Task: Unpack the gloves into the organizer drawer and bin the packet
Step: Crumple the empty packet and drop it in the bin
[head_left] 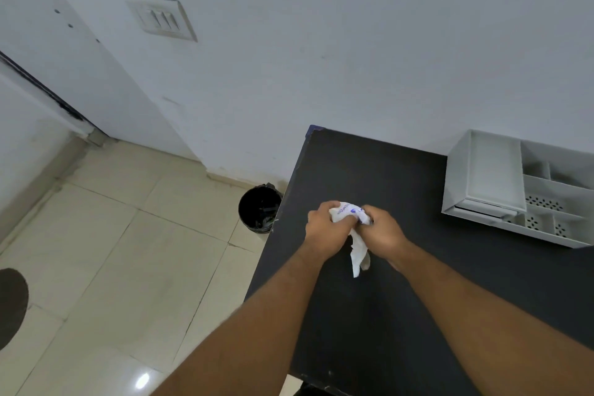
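Both my hands hold a small white packet [346, 214] with blue print above the black table [369, 315]. My left hand [324, 228] grips its left side and my right hand [384, 231] grips its right side. A torn white strip [358, 255] hangs down from between the hands. The white organizer [527, 190] stands at the table's far right with its drawer [491, 170] pulled out and nothing visible in it. A black bin [259, 207] stands on the floor by the table's left edge. I cannot see the gloves themselves.
The table stands against a white wall with a switch plate [162, 18]. Beige floor tiles [128, 235] spread to the left. A dark round shape [11, 305] lies at the left edge of the floor. The organizer has several small compartments to the right of the drawer.
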